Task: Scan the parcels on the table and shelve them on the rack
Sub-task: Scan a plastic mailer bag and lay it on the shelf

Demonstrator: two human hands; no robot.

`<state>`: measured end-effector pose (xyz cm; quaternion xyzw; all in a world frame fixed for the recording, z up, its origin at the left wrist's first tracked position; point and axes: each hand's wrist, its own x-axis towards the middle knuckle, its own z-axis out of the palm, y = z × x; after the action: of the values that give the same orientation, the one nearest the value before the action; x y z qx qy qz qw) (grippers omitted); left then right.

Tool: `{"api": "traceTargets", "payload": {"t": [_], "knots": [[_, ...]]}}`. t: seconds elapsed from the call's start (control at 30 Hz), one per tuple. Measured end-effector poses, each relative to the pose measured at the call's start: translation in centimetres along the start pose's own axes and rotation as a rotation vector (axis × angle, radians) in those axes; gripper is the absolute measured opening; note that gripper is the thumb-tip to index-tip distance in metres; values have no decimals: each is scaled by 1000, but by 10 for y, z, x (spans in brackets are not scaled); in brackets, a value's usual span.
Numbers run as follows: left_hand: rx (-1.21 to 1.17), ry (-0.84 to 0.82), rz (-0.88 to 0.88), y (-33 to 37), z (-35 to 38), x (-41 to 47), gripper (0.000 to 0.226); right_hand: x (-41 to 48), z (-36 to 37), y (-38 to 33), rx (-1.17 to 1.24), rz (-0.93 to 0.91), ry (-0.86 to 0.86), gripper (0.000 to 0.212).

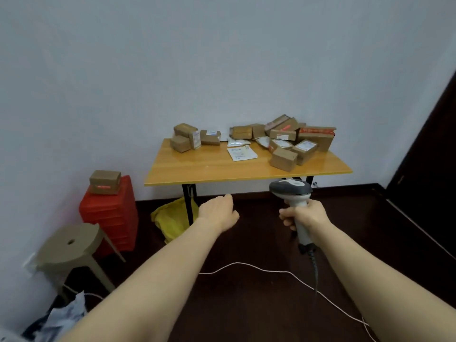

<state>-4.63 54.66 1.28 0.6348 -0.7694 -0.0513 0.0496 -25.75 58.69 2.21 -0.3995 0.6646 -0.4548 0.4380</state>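
Parcels lie in 2 loose heaps on the far half of the table, none picked up yet.

The right hand grips the scanner by its handle, fingers wrapped round it and its head aimed at the table. The left hand reaches forward empty, fingers loosely extended, short of the table's near edge. A sound next move, I judge, is to take 1 parcel lying free at the front of a heap (the brown box nearest on the right looks freest), turn its label up and hold the scanner square to it. Labels are too small to read and several boxes show no label. The scanner's window faces away, its cable runs out of frame, and the rack is not in view.
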Motion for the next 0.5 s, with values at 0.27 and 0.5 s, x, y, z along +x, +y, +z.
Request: {"api": "traceTargets", "payload": {"t": [0.27,0.5], "knots": [[-41,-85,-89,21,21,185,29,188,-7,-32,19,-4,-70,17],[-103,-148,-180,18,41,326,37,333,2,-60,-15,50,-128,17]]}}
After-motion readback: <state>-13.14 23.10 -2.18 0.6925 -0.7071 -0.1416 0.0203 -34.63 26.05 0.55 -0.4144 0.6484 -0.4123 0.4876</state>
